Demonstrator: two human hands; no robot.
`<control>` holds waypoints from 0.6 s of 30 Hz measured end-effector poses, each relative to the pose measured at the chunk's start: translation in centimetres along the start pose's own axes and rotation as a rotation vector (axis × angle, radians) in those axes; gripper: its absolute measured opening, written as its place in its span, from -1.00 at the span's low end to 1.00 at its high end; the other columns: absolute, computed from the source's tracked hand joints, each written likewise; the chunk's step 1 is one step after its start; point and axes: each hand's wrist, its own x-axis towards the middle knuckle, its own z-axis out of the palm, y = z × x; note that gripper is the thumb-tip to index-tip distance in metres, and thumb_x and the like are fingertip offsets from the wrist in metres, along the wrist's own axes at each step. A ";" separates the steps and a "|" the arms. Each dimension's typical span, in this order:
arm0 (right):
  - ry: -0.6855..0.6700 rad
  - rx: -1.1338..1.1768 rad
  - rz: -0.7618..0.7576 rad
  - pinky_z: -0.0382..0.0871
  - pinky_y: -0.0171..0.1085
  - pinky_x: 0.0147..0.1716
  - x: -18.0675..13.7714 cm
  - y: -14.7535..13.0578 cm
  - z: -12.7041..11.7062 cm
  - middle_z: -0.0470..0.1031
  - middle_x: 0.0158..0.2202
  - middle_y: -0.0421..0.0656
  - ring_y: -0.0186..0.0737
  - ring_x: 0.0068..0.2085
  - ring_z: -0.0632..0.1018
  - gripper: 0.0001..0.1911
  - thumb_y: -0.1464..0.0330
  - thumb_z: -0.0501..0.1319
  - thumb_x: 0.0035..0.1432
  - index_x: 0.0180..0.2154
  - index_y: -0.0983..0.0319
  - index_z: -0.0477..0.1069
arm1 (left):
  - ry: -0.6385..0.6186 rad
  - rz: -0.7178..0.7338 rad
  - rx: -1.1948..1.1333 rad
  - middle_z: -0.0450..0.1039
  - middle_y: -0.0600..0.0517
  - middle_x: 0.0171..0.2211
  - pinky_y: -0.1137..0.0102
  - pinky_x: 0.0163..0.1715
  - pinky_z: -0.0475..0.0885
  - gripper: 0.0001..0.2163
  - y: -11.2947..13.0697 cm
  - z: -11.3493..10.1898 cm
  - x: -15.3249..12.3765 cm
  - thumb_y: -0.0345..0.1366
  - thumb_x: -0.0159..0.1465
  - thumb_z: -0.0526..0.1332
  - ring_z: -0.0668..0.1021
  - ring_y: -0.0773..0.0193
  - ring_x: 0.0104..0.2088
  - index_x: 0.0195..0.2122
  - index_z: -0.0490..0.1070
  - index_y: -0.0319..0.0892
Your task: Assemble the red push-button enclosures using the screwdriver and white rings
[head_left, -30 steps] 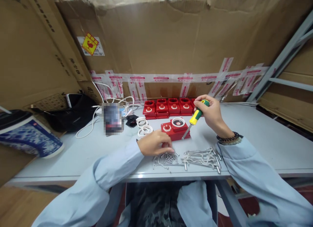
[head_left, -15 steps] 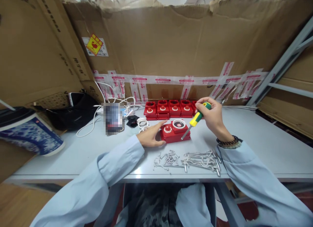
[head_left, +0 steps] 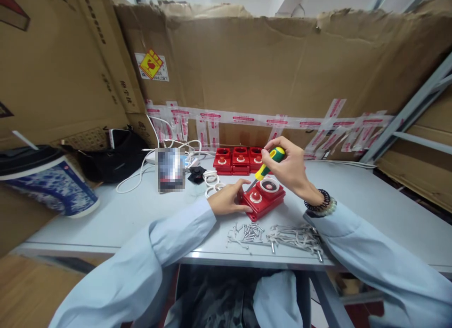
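A red box-shaped device [head_left: 264,206] with a red knob and a white ring lies on the table, turned at an angle. My left hand [head_left: 229,199] grips its left end between thumb and fingers. In my right hand [head_left: 287,168] is a screwdriver [head_left: 267,165] with a green and yellow handle. Its shaft slants down to the left, and the tip is at the device's far left corner, near my left fingers; whether it touches a screw I cannot tell. Just in front of the device lie loose screws [head_left: 251,232] and a bundle of metal rods with white strings [head_left: 294,237].
Several similar red devices [head_left: 240,161] stand in a row along the cardboard wall [head_left: 247,69]. Left of them are white rings [head_left: 212,178], a black part [head_left: 197,174], a blurred-out phone-like item [head_left: 171,170], cables, a black bag [head_left: 120,156] and a large paper cup [head_left: 52,187].
The device has been turned and shifted slightly right and nearer. The screwdriver has moved left, from the device's near right side to its far left corner. The view has shifted a little.
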 end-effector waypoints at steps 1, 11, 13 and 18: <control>-0.014 -0.001 0.007 0.23 -0.35 -0.53 0.0 0.0 0.2 0.39 -0.49 -0.26 -0.39 -0.53 0.33 -0.93 0.35 0.20 0.03 -0.42 0.22 0.35 | 0.003 -0.001 0.004 0.44 0.00 -0.32 0.35 -0.33 0.38 -0.28 -0.1 0.0 0.0 -0.01 0.05 0.34 0.52 0.19 -0.35 0.14 0.08 -0.17; -0.056 -0.058 0.003 0.23 -0.36 -0.51 0.0 0.3 0.5 0.40 -0.50 -0.26 -0.39 -0.54 0.32 -0.94 0.36 0.19 0.02 -0.41 0.22 0.35 | 0.006 0.019 0.005 0.45 -0.01 -0.28 0.32 -0.27 0.39 -0.31 -0.1 0.0 0.0 -0.01 0.06 0.34 0.54 0.18 -0.32 0.13 0.08 -0.13; -0.078 -0.094 -0.001 0.22 -0.36 -0.52 0.2 0.1 0.5 0.39 -0.53 -0.26 -0.39 -0.55 0.33 -0.94 0.36 0.18 0.01 -0.41 0.22 0.35 | 0.007 0.023 0.010 0.45 -0.01 -0.27 0.32 -0.27 0.39 -0.32 -0.1 -0.1 0.0 -0.02 0.06 0.34 0.53 0.18 -0.31 0.12 0.08 -0.13; -0.197 -0.487 -0.105 0.15 -0.29 -0.51 1.0 -1.6 1.1 0.40 -0.61 -0.18 -0.31 -0.57 0.36 -0.81 0.28 0.14 0.08 -0.48 0.24 0.37 | -0.002 0.036 0.012 0.46 -0.02 -0.28 0.32 -0.29 0.38 -0.34 -0.1 -0.1 0.0 -0.03 0.08 0.33 0.52 0.17 -0.32 0.11 0.08 -0.16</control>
